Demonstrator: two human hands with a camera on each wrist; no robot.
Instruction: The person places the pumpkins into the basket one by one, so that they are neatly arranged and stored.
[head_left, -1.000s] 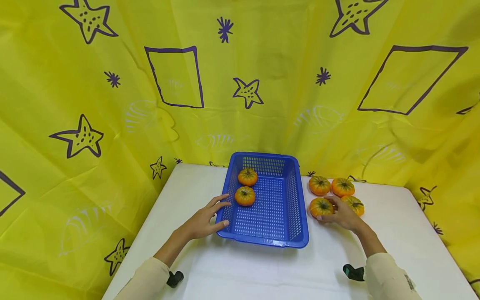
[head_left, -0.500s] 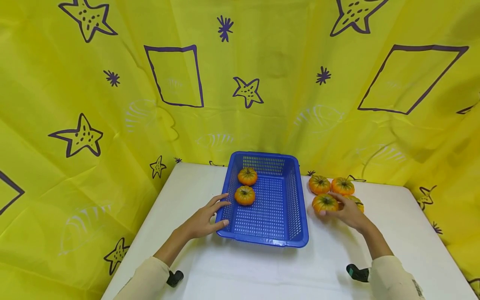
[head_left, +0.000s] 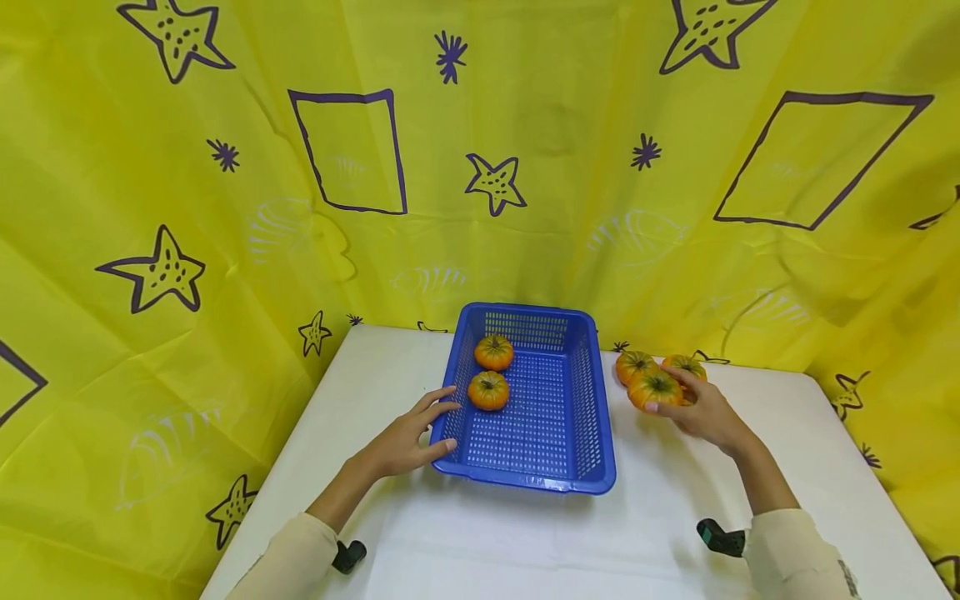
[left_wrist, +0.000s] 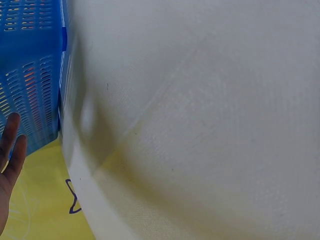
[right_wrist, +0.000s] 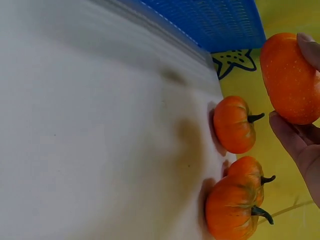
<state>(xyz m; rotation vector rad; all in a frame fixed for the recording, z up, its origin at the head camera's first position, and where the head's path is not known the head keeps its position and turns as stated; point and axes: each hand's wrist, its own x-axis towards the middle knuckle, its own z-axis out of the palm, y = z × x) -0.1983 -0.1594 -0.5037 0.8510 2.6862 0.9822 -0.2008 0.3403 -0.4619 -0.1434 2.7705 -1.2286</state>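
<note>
My right hand (head_left: 708,415) grips a small orange pumpkin (head_left: 652,390) between thumb and fingers. In the right wrist view this pumpkin (right_wrist: 289,82) is raised off the table, its smooth underside showing. Two more pumpkins sit behind it in the head view, one at left (head_left: 632,363) and one at right (head_left: 684,365); the right wrist view shows a third, stem up (right_wrist: 230,209). My left hand (head_left: 405,437) rests at the left rim of a blue plastic basket (head_left: 525,481), fingers extended against its side. Inside the basket, along its left, lie two pumpkins (head_left: 494,353) (head_left: 488,392).
A white table (head_left: 465,542) carries everything, with a yellow patterned curtain (head_left: 562,250) behind and at both sides. Dark devices are strapped at both wrists, one at the left (head_left: 348,557) and one at the right (head_left: 720,539).
My right hand has lifted the front-left pumpkin off the table and moved it slightly right and back, over the others. The left hand and the basket have stayed in place.
</note>
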